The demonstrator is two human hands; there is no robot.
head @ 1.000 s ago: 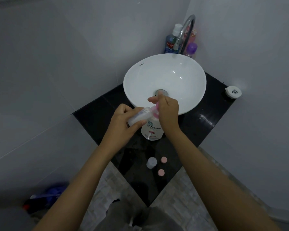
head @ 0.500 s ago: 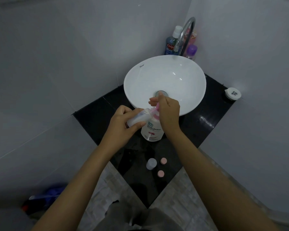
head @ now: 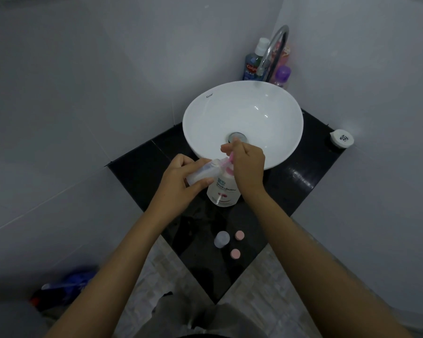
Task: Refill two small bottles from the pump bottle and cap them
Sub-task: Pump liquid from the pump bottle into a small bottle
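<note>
A white pump bottle (head: 224,192) with a pink pump head stands on the black counter (head: 142,172) just in front of the basin. My right hand (head: 248,164) rests on top of its pump. My left hand (head: 181,182) holds a small clear bottle (head: 204,172) tilted, its mouth against the pump spout. A second small clear bottle (head: 221,239) stands uncapped nearer me on the counter. Two pink caps (head: 239,235) (head: 235,253) lie beside it.
A white round basin (head: 242,118) fills the back of the counter, with a chrome tap (head: 274,48) over it. Several toiletry bottles (head: 253,62) stand in the corner behind. A small white round container (head: 342,138) sits at the counter's right corner. Walls close in on both sides.
Both hands keep their hold at the pump. The whole scene shifts slightly in view, as the camera moved a little.
</note>
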